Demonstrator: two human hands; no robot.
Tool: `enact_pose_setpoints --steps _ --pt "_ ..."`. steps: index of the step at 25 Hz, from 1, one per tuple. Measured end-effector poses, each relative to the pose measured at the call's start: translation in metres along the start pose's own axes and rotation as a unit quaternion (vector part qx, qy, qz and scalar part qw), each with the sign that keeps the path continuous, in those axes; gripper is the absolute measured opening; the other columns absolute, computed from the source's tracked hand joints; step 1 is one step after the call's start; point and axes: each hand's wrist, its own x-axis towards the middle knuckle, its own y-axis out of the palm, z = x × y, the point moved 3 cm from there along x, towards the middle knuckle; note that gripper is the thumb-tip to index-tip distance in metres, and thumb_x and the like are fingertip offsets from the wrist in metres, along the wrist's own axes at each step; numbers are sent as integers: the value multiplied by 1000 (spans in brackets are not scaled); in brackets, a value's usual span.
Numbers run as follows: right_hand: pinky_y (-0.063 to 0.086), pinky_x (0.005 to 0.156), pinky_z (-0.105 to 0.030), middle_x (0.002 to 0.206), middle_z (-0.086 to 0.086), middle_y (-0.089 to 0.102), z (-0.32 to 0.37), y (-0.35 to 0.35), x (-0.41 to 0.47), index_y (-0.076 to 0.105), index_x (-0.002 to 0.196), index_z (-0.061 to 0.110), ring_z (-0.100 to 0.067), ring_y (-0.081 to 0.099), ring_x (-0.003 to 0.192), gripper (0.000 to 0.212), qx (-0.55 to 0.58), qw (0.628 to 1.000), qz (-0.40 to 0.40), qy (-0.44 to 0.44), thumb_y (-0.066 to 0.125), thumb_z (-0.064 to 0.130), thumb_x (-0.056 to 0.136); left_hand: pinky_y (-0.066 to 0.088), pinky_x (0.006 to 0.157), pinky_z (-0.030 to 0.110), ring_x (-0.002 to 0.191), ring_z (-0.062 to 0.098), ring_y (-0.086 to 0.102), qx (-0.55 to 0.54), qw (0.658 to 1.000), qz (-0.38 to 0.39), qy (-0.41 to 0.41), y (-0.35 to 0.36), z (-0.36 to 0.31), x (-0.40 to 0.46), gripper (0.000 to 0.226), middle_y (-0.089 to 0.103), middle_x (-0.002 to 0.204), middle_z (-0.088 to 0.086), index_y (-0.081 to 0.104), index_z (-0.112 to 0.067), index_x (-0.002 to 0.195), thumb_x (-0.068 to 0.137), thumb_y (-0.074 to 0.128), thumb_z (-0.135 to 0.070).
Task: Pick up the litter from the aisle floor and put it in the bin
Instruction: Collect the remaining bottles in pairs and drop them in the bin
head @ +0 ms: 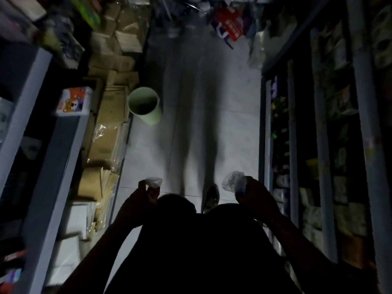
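Observation:
A pale green round bin [146,115] stands open on the aisle floor, ahead and to the left, against the cardboard boxes. My left hand [144,192] is raised in front of me and grips a small clear plastic cup [153,181]. My right hand [252,192] holds a crumpled clear plastic wrapper [232,181]. Both hands are dark silhouettes, well short of the bin. My shoe [212,198] shows on the floor between them.
Stacked cardboard boxes [110,115] line the left side under grey shelving [27,98]. Stocked shelves [318,145] run along the right. A red and white bag [229,26] and clear plastic lie at the far end. The pale tiled floor [203,85] carries my long shadow.

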Motion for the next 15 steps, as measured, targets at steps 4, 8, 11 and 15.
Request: enact_pose_setpoints --steps 4,8,11,15 --pt "43 79 -34 115 -2 62 76 -46 87 55 124 23 -28 61 105 40 -48 996 27 -73 64 36 87 53 97 51 113 22 67 -144 981 -62 -115 -30 8 33 86 61 135 -5 39 -31 140 73 34 -86" --pt "45 79 -34 115 -2 63 160 -72 172 54 126 23 -27 62 105 40 -82 989 51 -116 63 38 90 48 79 30 95 9 67 -133 982 -41 -130 -73 35 84 72 53 134 -12 35 -36 140 79 73 -40" --pt "49 88 -38 120 -6 62 213 -85 230 53 132 19 -29 61 110 44 -111 984 61 -127 63 36 92 42 78 29 97 17 65 -94 979 -27 -178 -118 55 146 68 55 134 -4 38 -26 142 84 73 -26" --pt "42 89 -31 130 -5 61 266 -101 274 51 142 22 -29 60 120 51 -107 985 87 -102 67 30 94 50 95 43 111 32 65 -111 978 -54 -170 -195 56 220 57 66 129 10 50 -16 143 90 66 -27"
